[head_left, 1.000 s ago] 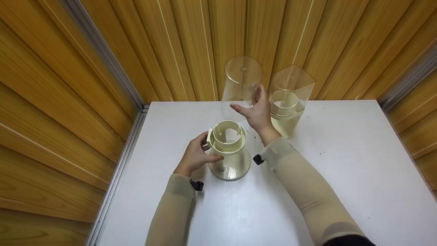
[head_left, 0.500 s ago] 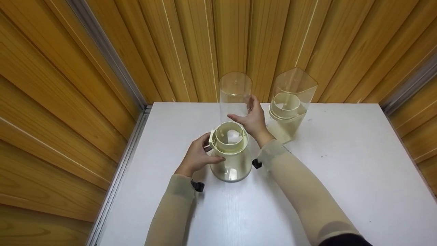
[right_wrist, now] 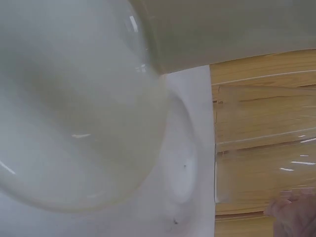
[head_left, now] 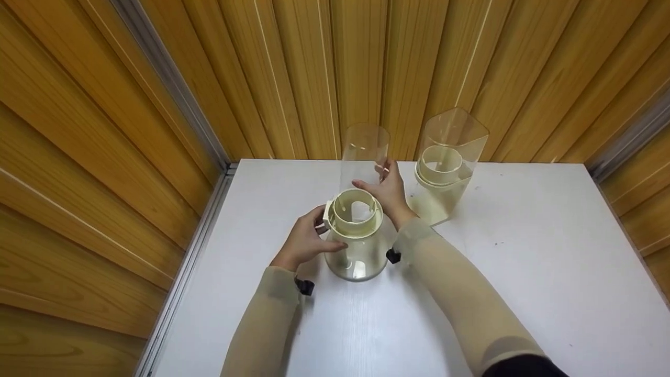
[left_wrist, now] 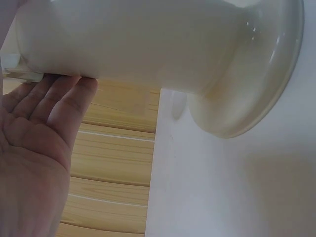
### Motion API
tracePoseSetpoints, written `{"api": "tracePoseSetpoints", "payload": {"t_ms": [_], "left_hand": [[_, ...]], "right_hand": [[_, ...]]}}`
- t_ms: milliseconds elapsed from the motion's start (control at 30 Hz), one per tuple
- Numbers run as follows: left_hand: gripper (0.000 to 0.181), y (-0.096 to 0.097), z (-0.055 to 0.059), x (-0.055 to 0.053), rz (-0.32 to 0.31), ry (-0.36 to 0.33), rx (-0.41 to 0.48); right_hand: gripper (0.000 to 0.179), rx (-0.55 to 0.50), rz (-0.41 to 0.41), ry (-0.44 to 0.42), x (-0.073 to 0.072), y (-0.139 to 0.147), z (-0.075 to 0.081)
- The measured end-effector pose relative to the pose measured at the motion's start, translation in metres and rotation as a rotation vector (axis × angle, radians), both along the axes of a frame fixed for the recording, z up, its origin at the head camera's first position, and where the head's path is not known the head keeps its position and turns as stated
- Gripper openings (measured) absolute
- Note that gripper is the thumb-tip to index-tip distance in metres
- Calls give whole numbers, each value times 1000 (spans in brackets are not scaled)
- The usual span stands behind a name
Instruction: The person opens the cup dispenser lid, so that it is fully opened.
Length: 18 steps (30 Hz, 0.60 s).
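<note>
My left hand (head_left: 303, 240) grips the neck of a cream plastic stand (head_left: 358, 264), thumb in front and fingers behind. The stand is upright on the table, with a flared round base and an open ring at its top. In the left wrist view the fingers (left_wrist: 74, 106) lie against the stand's body (left_wrist: 133, 44). My right hand (head_left: 390, 196) holds a clear plastic cylinder (head_left: 365, 149) just behind the stand; its lower part is hidden. In the right wrist view the cylinder (right_wrist: 261, 143) stands apart from the stand's base (right_wrist: 89, 123), fingertips (right_wrist: 296, 212) at its side.
At the back right stands another cream stand (head_left: 442, 201) with a clear angular container (head_left: 458, 125) around or behind its ring. Wood-look panels (head_left: 303, 68) rise behind the white table (head_left: 523, 283) and along its left side.
My right hand has lowered the clear cylinder, so it stands lower behind the stand. My left hand keeps its grip on the stand. The camera view has shifted slightly.
</note>
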<state>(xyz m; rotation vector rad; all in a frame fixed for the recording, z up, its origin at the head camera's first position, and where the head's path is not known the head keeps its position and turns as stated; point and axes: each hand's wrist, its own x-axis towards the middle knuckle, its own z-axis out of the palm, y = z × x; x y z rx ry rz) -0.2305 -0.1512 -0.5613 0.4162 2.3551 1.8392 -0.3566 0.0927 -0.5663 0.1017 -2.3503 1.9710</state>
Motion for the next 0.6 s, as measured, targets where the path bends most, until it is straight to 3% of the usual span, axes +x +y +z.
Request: {"api": "tracePoseSetpoints", "payload": {"t_ms": [400, 600], "left_hand": [[100, 1, -1, -2, -3, 1, -10], [100, -1, -1, -1, -2, -11, -14]], "right_hand": [[113, -4, 26, -11, -2, -5, -18], [96, 45, 96, -26, -5, -4, -23]]}}
